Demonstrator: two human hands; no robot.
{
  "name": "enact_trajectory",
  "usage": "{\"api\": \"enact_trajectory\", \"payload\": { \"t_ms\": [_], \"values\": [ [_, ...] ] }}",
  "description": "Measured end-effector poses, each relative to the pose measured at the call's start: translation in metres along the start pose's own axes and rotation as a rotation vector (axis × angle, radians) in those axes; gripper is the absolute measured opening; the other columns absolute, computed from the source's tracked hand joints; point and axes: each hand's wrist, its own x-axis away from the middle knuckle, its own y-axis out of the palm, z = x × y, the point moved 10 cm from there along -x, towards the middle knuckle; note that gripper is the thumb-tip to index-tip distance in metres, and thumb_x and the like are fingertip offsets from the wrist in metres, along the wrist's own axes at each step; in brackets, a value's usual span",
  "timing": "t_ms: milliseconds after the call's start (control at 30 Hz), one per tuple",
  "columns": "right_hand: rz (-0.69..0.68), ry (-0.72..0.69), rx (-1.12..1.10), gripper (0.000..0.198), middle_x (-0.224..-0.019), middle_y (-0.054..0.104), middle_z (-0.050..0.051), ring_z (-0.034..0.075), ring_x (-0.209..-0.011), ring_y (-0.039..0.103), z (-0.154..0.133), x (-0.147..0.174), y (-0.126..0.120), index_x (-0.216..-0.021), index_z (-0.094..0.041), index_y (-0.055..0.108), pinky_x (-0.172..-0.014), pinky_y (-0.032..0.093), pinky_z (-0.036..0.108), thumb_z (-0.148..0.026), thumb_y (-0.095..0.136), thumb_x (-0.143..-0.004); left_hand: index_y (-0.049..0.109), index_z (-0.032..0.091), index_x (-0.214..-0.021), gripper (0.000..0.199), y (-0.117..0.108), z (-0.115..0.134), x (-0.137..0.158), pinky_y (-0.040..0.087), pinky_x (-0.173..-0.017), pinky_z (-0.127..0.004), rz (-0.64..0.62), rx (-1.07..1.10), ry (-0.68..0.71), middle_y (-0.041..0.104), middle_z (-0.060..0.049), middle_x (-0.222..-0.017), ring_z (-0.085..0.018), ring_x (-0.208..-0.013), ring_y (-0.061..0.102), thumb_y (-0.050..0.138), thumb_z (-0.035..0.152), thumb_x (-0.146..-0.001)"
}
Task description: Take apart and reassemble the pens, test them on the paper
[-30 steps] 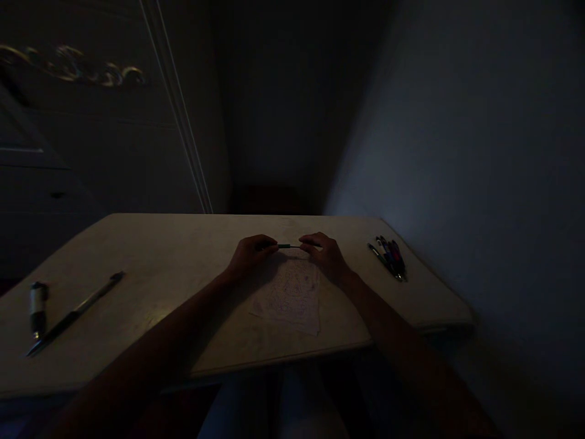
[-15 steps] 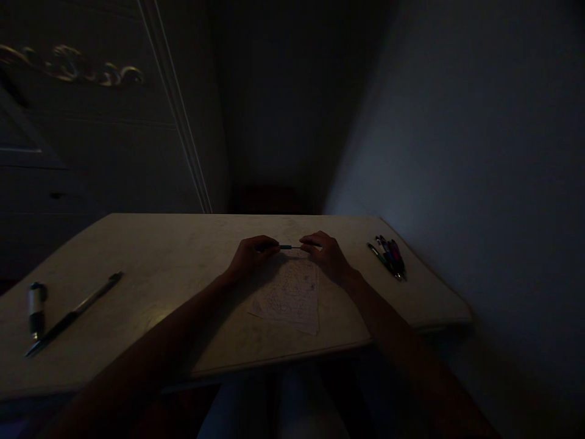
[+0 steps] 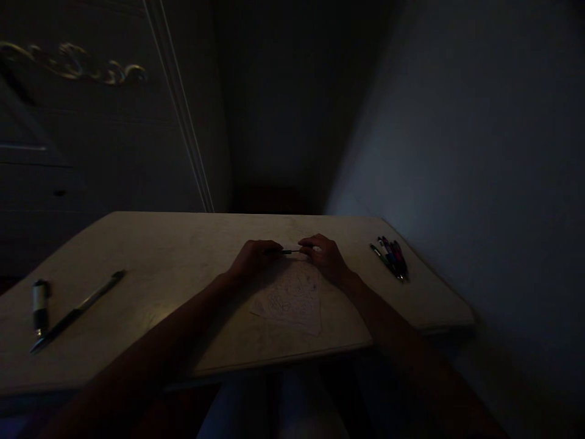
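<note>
Both hands meet over the far end of a sheet of scribbled paper (image 3: 292, 299) on the table. My left hand (image 3: 253, 257) is closed around a dark pen barrel (image 3: 286, 252), only a short end of which shows past the fingertips. From that end a thin rod, which looks like a pen refill (image 3: 295, 250), runs across to my right hand (image 3: 324, 256). The thumb and fingers of my right hand pinch it. How deep the refill sits in the barrel is hidden, and the light is dim.
Several pens (image 3: 390, 259) lie bunched at the table's right side. At the left lie a long pen (image 3: 77, 312) and a short, thick pen part (image 3: 40, 308), their lower ends close together. A pale wall (image 3: 457, 152) rises to the right of the table (image 3: 183, 244).
My left hand has shifted slightly right and turned, so less of the pen barrel shows. My right hand keeps its pinch on the refill. The whole view has moved a little.
</note>
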Motion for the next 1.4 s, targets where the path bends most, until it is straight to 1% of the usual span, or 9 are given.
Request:
{"api": "enact_trajectory", "payload": {
  "t_ms": [100,300,400,533,667,800,1033,1200,1400],
  "values": [
    [0.01,0.011,0.016,0.012,-0.09,0.072,0.006,0.02,-0.086,0.065,0.002,0.0,-0.002,-0.094,-0.022,0.075,-0.081,0.05,0.035,-0.024,0.069,-0.084,0.077,0.021,-0.092,0.02,0.005,0.002,0.001,0.051,-0.076,-0.029,-0.018,-0.078,0.041,0.076,-0.004,-0.091,-0.019,-0.078,0.069,0.064,0.027,-0.078],
    [-0.028,-0.007,0.092,0.01,-0.087,0.072,0.005,0.019,-0.084,0.064,0.0,-0.002,0.002,-0.09,-0.021,0.075,-0.079,0.05,0.034,-0.018,0.07,-0.082,0.077,0.021,-0.093,0.021,0.011,0.005,0.002,0.05,-0.074,-0.028,-0.05,-0.149,0.075,0.076,-0.004,-0.089,-0.019,-0.077,0.069,0.062,0.026,-0.08],
    [-0.053,-0.022,0.128,0.011,-0.088,0.073,0.005,0.02,-0.085,0.064,-0.003,-0.003,0.006,-0.09,-0.022,0.075,-0.08,0.05,0.035,-0.017,0.07,-0.082,0.078,0.023,-0.092,0.02,0.01,0.003,0.003,0.051,-0.075,-0.03,-0.035,-0.126,0.055,0.076,-0.004,-0.09,-0.02,-0.077,0.07,0.062,0.026,-0.079],
    [-0.074,-0.025,0.158,0.011,-0.09,0.074,0.005,0.021,-0.087,0.065,-0.004,-0.003,0.009,-0.09,-0.023,0.075,-0.082,0.049,0.036,-0.017,0.069,-0.083,0.079,0.025,-0.086,0.018,0.007,0.002,0.002,0.05,-0.075,-0.032,0.004,-0.012,0.02,0.076,-0.004,-0.086,-0.023,-0.076,0.069,0.066,0.025,-0.074],
    [-0.043,-0.019,0.159,0.011,-0.093,0.074,0.006,0.021,-0.089,0.065,-0.003,-0.003,0.005,-0.093,-0.023,0.075,-0.084,0.049,0.037,-0.022,0.067,-0.086,0.079,0.025,-0.086,0.018,0.004,0.002,0.0,0.049,-0.077,-0.033,0.041,0.055,-0.007,0.076,-0.004,-0.087,-0.024,-0.079,0.068,0.068,0.027,-0.073],
    [0.03,-0.019,0.14,0.013,-0.095,0.074,0.007,0.022,-0.091,0.065,-0.001,-0.004,-0.005,-0.096,-0.024,0.075,-0.085,0.05,0.038,-0.029,0.067,-0.087,0.078,0.024,-0.091,0.019,0.003,0.001,-0.001,0.049,-0.077,-0.032,0.074,-0.001,-0.008,0.076,-0.005,-0.087,-0.023,-0.077,0.067,0.064,0.03,-0.078],
    [0.074,-0.112,0.096,0.02,-0.09,0.073,0.008,0.022,-0.088,0.065,-0.012,-0.004,-0.011,-0.097,-0.022,0.074,-0.083,0.051,0.038,-0.038,0.066,-0.088,0.077,0.022,-0.093,0.02,-0.002,-0.004,-0.002,0.049,-0.084,-0.034,0.109,0.035,-0.053,0.075,-0.006,-0.091,-0.024,-0.084,0.067,0.065,0.029,-0.078],
    [0.097,-0.038,0.042,0.029,-0.094,0.073,0.007,0.022,-0.09,0.065,-0.012,-0.004,-0.018,-0.097,-0.024,0.074,-0.085,0.052,0.038,-0.049,0.064,-0.087,0.076,0.021,-0.093,0.021,-0.005,-0.004,-0.001,0.049,-0.085,-0.036,0.12,0.117,-0.083,0.075,-0.007,-0.093,-0.025,-0.087,0.067,0.068,0.031,-0.076],
    [0.206,0.091,-0.182,0.046,-0.101,0.073,0.009,0.023,-0.098,0.067,0.01,-0.004,-0.032,-0.102,-0.022,0.072,-0.091,0.052,0.041,-0.062,0.052,-0.089,0.073,0.02,-0.096,0.029,-0.006,-0.012,-0.004,0.05,-0.084,-0.038,0.118,0.287,-0.14,0.075,-0.009,-0.093,-0.026,-0.089,0.068,0.075,0.038,-0.073]
  ]
}}
